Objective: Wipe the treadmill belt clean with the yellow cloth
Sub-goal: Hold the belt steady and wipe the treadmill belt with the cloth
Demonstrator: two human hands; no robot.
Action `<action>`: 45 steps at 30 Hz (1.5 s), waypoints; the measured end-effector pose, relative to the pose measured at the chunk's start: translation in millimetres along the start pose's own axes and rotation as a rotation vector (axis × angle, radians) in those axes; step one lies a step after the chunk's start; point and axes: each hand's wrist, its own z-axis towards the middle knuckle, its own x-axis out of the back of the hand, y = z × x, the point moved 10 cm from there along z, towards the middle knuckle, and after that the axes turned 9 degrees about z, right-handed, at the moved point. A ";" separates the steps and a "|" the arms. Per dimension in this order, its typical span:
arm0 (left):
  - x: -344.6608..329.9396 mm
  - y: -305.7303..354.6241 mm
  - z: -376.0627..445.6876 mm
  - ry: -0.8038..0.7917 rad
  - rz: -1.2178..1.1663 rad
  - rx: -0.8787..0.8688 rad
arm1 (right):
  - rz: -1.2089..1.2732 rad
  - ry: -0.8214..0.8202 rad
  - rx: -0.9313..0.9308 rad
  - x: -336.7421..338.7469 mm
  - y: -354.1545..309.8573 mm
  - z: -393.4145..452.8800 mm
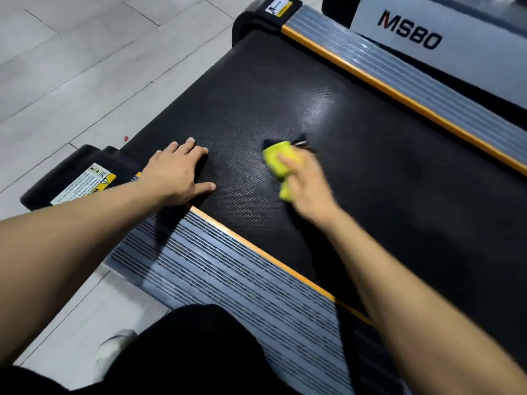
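The black textured treadmill belt runs diagonally across the view. My right hand is closed around a bunched yellow cloth and presses it onto the belt near its middle; the hand is motion-blurred. A pale sheen lies on the belt just beyond the cloth. My left hand lies flat on the belt near its rear end, fingers spread, holding nothing.
Grey ribbed side rails with orange trim flank the belt, the near rail and the far rail. Black end caps with warning stickers sit at the rear. My knee in black trousers and a white shoe rest on the grey tiled floor.
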 end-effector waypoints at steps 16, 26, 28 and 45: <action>-7.8 0.7 2.5 -0.048 0.004 0.051 | -0.128 0.435 -0.582 138.9 136.5 -165.5; -16.7 -3.0 2.0 -0.042 0.038 0.093 | 0.042 -0.149 0.002 -69.6 -57.3 -63.0; -19.0 -3.8 0.6 -0.013 0.042 0.094 | 0.024 -0.168 0.023 -64.8 -57.0 -62.1; -5.7 -1.2 -9.6 0.059 0.041 0.071 | -0.020 -0.085 0.158 -40.7 -32.2 -79.2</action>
